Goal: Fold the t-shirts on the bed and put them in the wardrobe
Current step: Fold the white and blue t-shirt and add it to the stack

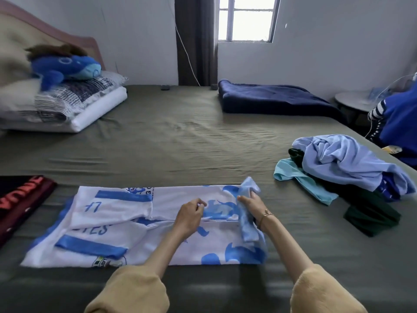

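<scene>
t-shirt (117,224) lies on bed (180,141), clothes pile (343,168) right, pillows (67,105) behind.

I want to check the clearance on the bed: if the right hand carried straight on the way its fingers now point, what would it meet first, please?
The right hand grips the raised edge of the white and blue t-shirt, fingers pointing away across the bed. Beyond that cloth lies bare green sheet, then probably the folded navy blanket, though depth is hard to judge.

Dim daylight from window (248,18); edges blurred, wide-angle warped.
</scene>
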Available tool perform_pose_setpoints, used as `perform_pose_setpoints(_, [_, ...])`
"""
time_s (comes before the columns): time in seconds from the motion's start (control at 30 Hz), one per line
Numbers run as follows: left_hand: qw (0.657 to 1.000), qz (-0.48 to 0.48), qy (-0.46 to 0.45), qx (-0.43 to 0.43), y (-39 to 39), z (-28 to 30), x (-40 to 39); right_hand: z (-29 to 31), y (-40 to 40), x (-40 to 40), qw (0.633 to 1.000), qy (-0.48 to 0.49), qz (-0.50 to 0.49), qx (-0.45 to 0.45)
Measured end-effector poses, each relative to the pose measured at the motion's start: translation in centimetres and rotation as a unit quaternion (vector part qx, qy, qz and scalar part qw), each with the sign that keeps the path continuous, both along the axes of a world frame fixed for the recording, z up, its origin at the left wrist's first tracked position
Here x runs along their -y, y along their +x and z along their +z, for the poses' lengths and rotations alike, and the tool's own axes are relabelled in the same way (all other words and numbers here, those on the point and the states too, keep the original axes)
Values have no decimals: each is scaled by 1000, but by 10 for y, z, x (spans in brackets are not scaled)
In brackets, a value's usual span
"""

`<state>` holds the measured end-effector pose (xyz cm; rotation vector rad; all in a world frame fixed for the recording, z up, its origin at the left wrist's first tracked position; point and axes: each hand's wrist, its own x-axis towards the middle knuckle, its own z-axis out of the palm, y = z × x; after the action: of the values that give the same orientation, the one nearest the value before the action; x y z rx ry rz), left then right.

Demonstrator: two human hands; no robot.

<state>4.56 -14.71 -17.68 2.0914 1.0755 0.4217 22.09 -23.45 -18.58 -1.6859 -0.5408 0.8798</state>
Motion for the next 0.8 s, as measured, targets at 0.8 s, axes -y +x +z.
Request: perform_pose_setpoints(0.8, [923, 205, -235, 224, -241, 5, -131, 9, -319, -208, 976, 6, 218, -12])
